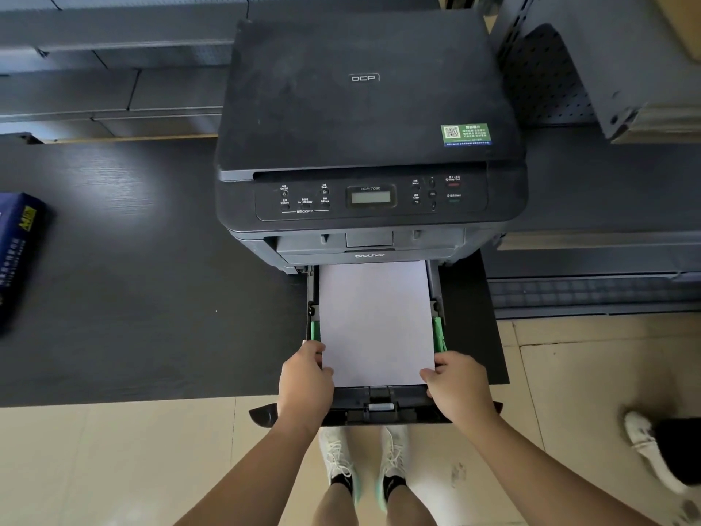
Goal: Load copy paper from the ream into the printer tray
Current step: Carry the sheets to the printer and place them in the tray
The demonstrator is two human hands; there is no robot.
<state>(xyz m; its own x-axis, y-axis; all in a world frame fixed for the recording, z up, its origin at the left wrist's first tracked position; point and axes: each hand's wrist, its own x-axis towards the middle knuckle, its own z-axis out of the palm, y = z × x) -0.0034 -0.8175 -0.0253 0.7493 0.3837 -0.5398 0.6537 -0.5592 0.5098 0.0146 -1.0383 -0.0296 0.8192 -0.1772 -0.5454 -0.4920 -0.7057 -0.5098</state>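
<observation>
Paper (pixel 375 320) in tray (pixel 383 406), ream (pixel 19 252) far left

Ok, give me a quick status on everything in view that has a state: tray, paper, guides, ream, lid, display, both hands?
Printer tray: pulled out, not yet pushed in.
Paper stack: lying flat in the tray.
Green side guides: against the paper's edges.
Ream: on the table, far left, apart from the printer.
Scanner lid: closed.
Display: blank.
Left hand: on the paper's near left corner.
Right hand: on the near right corner.

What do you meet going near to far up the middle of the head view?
Shoes → tray front edge → paper → control panel → scanner lid.
</observation>
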